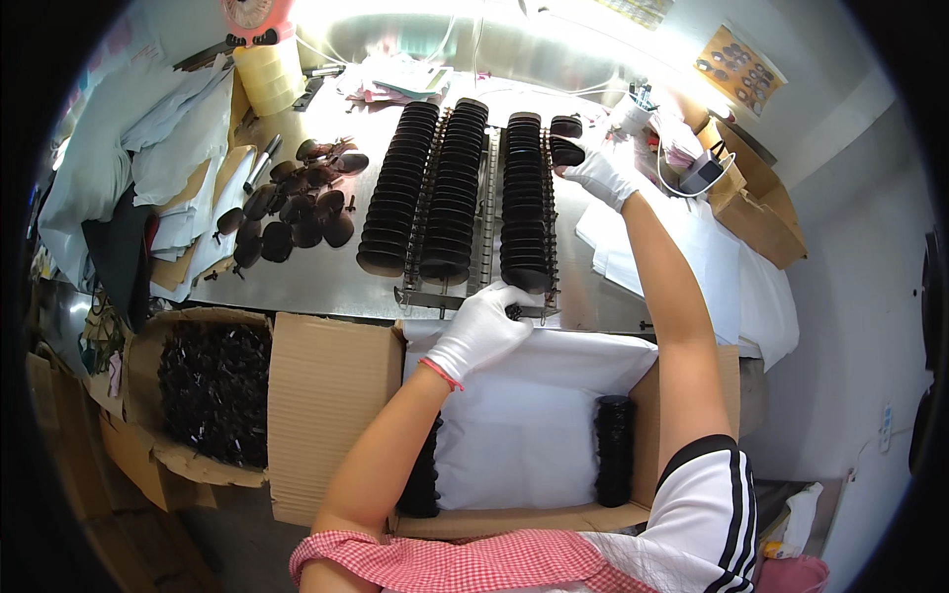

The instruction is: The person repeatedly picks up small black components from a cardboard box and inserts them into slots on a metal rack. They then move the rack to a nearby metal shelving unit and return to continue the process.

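A metal rack (489, 198) on the steel table holds rows of dark, rounded lenses (447, 188) standing on edge. My right hand (600, 178), in a white glove, reaches to the far part of the rack's right row. Its fingers close on a dark lens (566, 150) at the row's outer side. My left hand (484, 324), also gloved, is curled at the rack's near end, below the middle and right rows. A small dark thing (513, 311) shows at its fingers, too little seen to name.
Loose dark lenses (297, 208) lie in a pile left of the rack. In front, a cardboard box (336, 415) lined with white sheet has stacked dark discs (615, 450) inside. Another box (148, 395) at left holds many small dark pieces. White paper (672, 262) lies at right.
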Demonstrator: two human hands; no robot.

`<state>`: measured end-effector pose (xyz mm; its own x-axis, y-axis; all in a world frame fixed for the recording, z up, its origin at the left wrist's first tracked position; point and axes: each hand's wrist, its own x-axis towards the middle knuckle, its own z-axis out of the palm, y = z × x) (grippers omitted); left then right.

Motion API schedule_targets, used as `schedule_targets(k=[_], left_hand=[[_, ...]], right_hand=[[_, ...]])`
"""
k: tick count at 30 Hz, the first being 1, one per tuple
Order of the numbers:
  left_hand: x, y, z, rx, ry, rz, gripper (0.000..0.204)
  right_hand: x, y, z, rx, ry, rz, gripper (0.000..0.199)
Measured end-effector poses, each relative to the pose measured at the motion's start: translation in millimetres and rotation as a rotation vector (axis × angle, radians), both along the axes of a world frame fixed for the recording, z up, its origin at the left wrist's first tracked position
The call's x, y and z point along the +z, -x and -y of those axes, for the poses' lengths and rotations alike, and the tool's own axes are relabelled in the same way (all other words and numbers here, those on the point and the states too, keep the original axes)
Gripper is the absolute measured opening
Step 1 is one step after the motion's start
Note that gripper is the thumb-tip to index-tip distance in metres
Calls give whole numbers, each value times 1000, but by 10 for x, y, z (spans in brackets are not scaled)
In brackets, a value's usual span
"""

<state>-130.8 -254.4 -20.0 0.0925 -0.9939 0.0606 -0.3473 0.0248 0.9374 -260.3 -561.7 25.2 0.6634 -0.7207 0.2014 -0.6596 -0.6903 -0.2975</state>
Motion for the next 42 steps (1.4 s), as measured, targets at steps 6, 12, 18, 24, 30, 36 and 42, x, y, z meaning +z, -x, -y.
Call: schedule_targets(k=[6, 12, 18, 24, 30, 36, 42], left_hand=[[1, -34, 5, -24, -17, -36, 29], [58, 8, -93, 16, 9, -51, 25], [345, 221, -186, 325, 33, -938, 25], [512, 239, -125, 285, 43, -1479, 35], [370, 235, -382, 280, -145, -1461, 10], [185, 324, -585, 235, -237, -1613, 24], [32, 312, -778, 157, -195, -1622, 33]], right_hand=[[-475, -182, -201, 43, 346, 175, 45], [-229, -337, -216, -79, 312, 352, 36], [349, -99, -1535, -116, -291, 742, 33], [536, 105, -2409, 553, 57, 172, 47], [185, 88, -901, -176, -83, 478, 45], [-334, -106, 587, -119, -119, 457, 55], [-507, -208, 629, 89, -227, 563, 32]])
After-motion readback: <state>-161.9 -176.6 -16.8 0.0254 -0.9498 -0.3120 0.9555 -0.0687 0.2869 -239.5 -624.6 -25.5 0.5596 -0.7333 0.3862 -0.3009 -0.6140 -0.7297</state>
